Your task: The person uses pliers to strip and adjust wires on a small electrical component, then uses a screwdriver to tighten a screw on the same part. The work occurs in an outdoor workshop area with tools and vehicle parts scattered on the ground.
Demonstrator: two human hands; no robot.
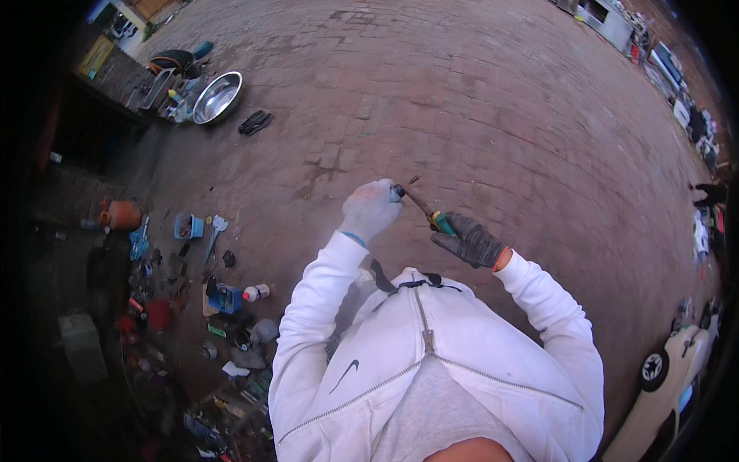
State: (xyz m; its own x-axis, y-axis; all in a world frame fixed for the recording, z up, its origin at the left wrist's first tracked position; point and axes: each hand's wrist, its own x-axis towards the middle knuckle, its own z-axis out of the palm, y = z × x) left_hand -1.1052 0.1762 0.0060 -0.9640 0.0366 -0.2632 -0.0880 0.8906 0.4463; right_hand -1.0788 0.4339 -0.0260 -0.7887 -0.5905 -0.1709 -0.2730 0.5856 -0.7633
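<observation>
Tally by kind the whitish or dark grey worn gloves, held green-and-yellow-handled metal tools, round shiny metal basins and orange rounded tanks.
Worn gloves (whitish left glove, dark grey right glove): 2
Green-and-yellow-handled metal tool: 1
Round shiny metal basin: 1
Orange rounded tank: 1
Total: 5

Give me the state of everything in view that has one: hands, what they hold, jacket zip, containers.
Left hand: closed on the small dark part.
Right hand: closed on the tool.
Small dark part: held; details too small to tell.
Tool: held by its green-and-yellow handle.
Jacket zip: partly open.
Metal bowl: inside facing the camera.
Light-blue basket: open-topped, holding things.
</observation>
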